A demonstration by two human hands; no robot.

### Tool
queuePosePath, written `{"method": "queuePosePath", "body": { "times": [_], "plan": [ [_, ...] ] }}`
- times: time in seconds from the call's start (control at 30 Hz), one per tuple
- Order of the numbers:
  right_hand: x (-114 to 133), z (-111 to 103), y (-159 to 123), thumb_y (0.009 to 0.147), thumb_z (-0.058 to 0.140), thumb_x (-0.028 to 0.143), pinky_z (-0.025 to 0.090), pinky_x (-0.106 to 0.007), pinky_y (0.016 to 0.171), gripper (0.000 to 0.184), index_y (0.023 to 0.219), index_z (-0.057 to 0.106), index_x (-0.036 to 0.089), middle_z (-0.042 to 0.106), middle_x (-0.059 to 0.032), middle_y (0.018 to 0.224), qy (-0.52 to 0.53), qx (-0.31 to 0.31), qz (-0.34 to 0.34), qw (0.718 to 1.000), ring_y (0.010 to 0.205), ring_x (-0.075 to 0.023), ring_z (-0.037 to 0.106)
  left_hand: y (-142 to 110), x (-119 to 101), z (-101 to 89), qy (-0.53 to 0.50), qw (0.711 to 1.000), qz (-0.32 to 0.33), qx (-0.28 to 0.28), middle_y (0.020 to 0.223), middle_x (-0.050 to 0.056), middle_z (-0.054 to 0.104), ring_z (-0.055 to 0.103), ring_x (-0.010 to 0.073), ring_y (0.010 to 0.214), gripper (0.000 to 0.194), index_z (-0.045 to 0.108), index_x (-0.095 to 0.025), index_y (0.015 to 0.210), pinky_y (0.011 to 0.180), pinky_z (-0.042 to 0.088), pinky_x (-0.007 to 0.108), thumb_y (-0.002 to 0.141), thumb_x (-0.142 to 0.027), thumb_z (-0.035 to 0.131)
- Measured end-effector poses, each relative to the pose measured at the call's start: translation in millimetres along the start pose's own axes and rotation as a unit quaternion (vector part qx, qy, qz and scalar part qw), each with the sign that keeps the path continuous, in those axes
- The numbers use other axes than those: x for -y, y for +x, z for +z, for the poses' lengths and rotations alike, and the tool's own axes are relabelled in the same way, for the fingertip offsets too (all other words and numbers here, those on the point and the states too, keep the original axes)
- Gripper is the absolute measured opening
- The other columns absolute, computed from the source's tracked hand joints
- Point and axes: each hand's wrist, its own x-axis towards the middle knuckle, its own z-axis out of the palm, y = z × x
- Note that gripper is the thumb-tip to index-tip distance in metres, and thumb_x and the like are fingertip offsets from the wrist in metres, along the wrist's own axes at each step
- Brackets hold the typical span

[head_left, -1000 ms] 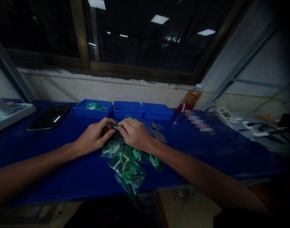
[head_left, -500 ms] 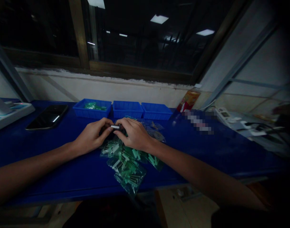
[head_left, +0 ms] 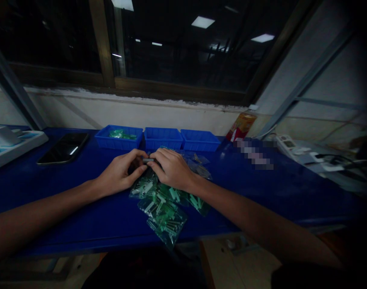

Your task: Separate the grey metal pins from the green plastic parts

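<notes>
Both forearms reach in over the blue table [head_left: 81, 224] from the near edge, angled inward so that the two hands meet in front of the bins. The left hand [head_left: 118, 172] is curled, its thumb and forefinger pinching one end of a small bar [head_left: 147, 160]. The right hand [head_left: 175, 170] lies palm down, knuckles up, its thumb and fingers gripping the other end. The bar is held between the fingertips above the back of a pile of green bags [head_left: 163, 212]; its underside is hidden.

The bags overlap, so I cannot tell how many there are; thin sticks show through the plastic. A few clear bags [head_left: 199, 168] lie beside the right hand. Three blue bins [head_left: 163, 143] stand in a row behind, the leftmost holding green plastic. There is one phone [head_left: 63, 148] on the left and one bottle [head_left: 242, 124] on the right.
</notes>
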Motion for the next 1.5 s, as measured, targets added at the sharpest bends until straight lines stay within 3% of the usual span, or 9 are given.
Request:
{"method": "queuePosePath", "body": {
  "times": [0.5, 0.7, 0.93, 1.1, 1.27, 1.5],
  "plan": [
    [2.1, -1.9, -0.2, 0.084, 0.045, 0.028, 0.037, -0.028, 0.07, 0.015, 0.09, 0.05, 0.016, 0.055, -0.0042, 0.082, 0.014, -0.007, -0.009, 1.0, 0.077, -0.015, 0.048, 1.7, -2.7, -1.7, 0.0, 1.0, -0.016, 0.009, 0.077, 0.001, 0.061, 0.058, 0.0133, 0.069, 0.022, 0.051, -0.016, 0.092, 0.062, 0.043, 0.023, 0.088, -0.033, 0.037],
    [0.2, -0.4, 0.3, 0.087, 0.04, 0.029, 0.037, -0.028, 0.07, 0.019, 0.089, 0.052, 0.014, 0.055, -0.0047, 0.081, 0.016, -0.011, -0.004, 1.0, 0.076, -0.0147, 0.049, 0.2, 2.9, 0.8, -0.004, 1.0, -0.006, -0.011, 0.085, 0.004, 0.062, 0.06, 0.0145, 0.074, 0.028, 0.041, -0.016, 0.109, 0.058, 0.045, 0.022, 0.085, -0.032, 0.043],
    [0.5, -0.3, 1.2, 0.09, 0.035, 0.033, 0.036, -0.029, 0.069, 0.027, 0.083, 0.054, 0.015, 0.056, -0.0042, 0.077, 0.022, -0.013, -0.005, 1.0, 0.073, -0.0142, 0.048, 0.9, 0.8, 0.8, 0.001, 1.0, 0.002, -0.013, 0.081, 0.002, 0.061, 0.059, 0.0135, 0.073, 0.018, 0.048, -0.016, 0.097, 0.065, 0.045, 0.024, 0.086, -0.029, 0.042],
    [3.2, -2.4, 0.8, 0.085, 0.044, 0.034, 0.037, -0.029, 0.071, 0.021, 0.092, 0.05, 0.015, 0.055, -0.004, 0.08, 0.038, -0.016, -0.004, 0.999, 0.076, -0.0151, 0.048, 2.0, -2.1, -2.0, 0.004, 1.0, -0.009, -0.007, 0.08, 0.002, 0.061, 0.058, 0.0135, 0.071, 0.021, 0.05, -0.015, 0.094, 0.064, 0.043, 0.023, 0.088, -0.031, 0.038],
    [3.6, -2.1, 0.5, 0.084, 0.045, 0.028, 0.036, -0.029, 0.069, 0.013, 0.088, 0.05, 0.017, 0.054, -0.0039, 0.081, 0.013, -0.008, -0.011, 1.0, 0.076, -0.0155, 0.048, 2.2, -1.9, -2.3, 0.019, 1.0, -0.014, 0.005, 0.074, 0.001, 0.06, 0.057, 0.0133, 0.066, 0.024, 0.052, -0.016, 0.088, 0.061, 0.042, 0.023, 0.088, -0.032, 0.035],
    [2.0, -0.5, 0.4, 0.088, 0.038, 0.03, 0.037, -0.029, 0.07, 0.02, 0.086, 0.052, 0.014, 0.055, -0.0055, 0.081, 0.007, -0.009, 0.005, 1.0, 0.077, -0.0157, 0.049, -0.1, 0.7, -1.1, -0.007, 1.0, 0.009, -0.009, 0.082, 0.003, 0.062, 0.06, 0.0141, 0.072, 0.027, 0.043, -0.016, 0.107, 0.058, 0.045, 0.022, 0.085, -0.032, 0.043]
  ]
}}
